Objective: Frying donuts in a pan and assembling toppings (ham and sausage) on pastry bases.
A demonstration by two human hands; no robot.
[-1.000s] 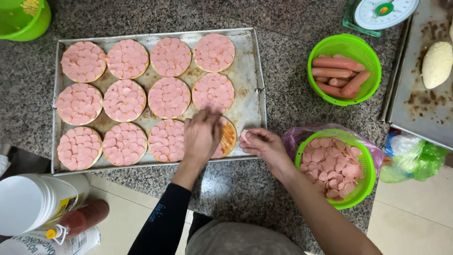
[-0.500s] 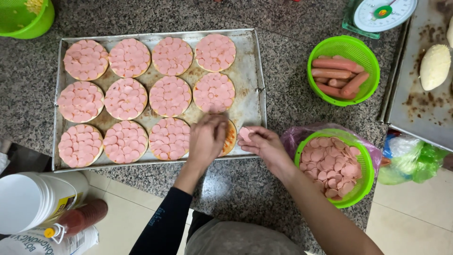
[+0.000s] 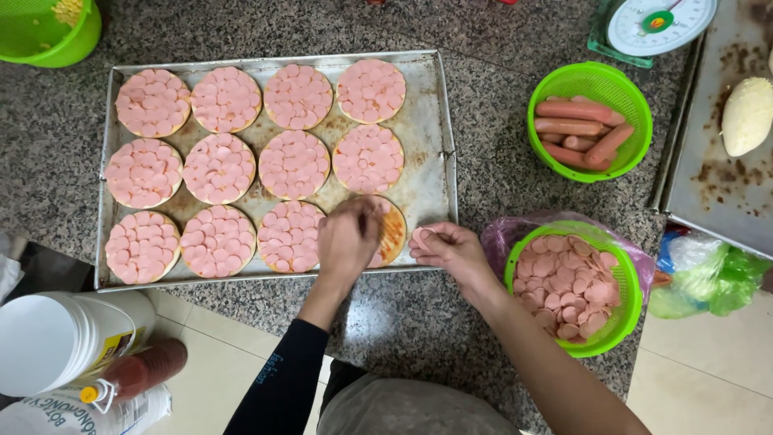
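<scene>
**Sausage slices being laid on the last round base**

At the far left of the desk (image 3: 499, 169), a white tub (image 3: 56, 338) is seen below a metal tray (image 3: 431, 161). Eleven round bases covered in pink sausage slices (image 3: 221, 167) are set in rows on the tray. The twelfth base (image 3: 392, 232), at the tray's near right corner, is largely covered by the left hand (image 3: 348, 238), whose fingers are bunched downward onto it; what is pinched cannot be told. Just right of it, over the tray's edge, the right hand (image 3: 451, 250) is held cupped, with a few slices pinched between thumb and fingers. Beside that hand, a green basket of cut slices (image 3: 573, 286) is placed; farther back, a second basket with whole sausages (image 3: 588, 122).
</scene>
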